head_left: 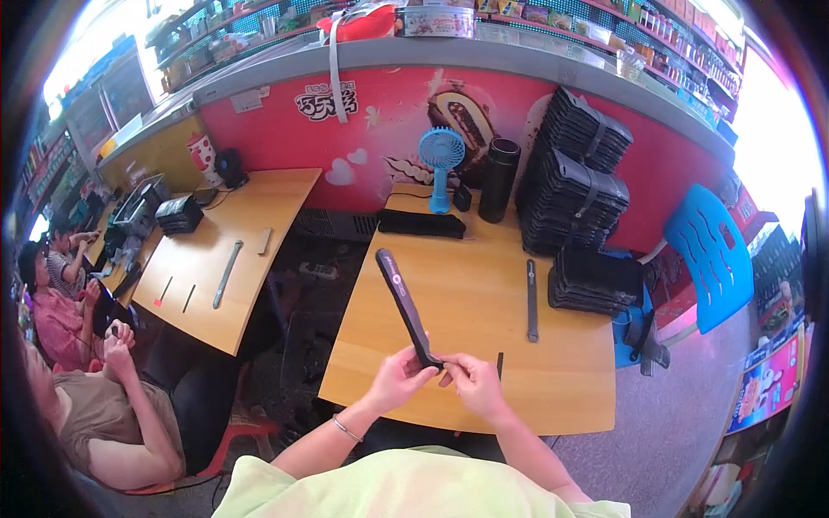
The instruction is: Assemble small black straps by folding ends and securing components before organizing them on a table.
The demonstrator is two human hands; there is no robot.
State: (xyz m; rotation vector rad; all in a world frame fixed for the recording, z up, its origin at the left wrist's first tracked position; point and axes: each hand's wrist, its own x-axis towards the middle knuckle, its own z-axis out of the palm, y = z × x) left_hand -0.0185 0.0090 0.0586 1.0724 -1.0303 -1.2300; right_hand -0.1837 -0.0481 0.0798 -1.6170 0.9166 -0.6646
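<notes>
Left hand (404, 380): closed, gripping near end of the long dark flat strap (402, 298). Right hand (473, 384): fingertips pinched at that same end; exact contact hidden. Strap is tilted, far end leaning left, over the light-brown wooden table (466, 298). Short narrow black strip (500, 364) just beside right hand. Similar dark grey flat strap (532, 302) farther right, left of the low black stack of flat packs (596, 281). Far side: blue handheld fan (441, 154), black cylindrical bottle (499, 183).

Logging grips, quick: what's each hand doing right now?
Left hand: closed, holding the dark strap.
Right hand: closed, pinching the same strap's lower end.
</notes>
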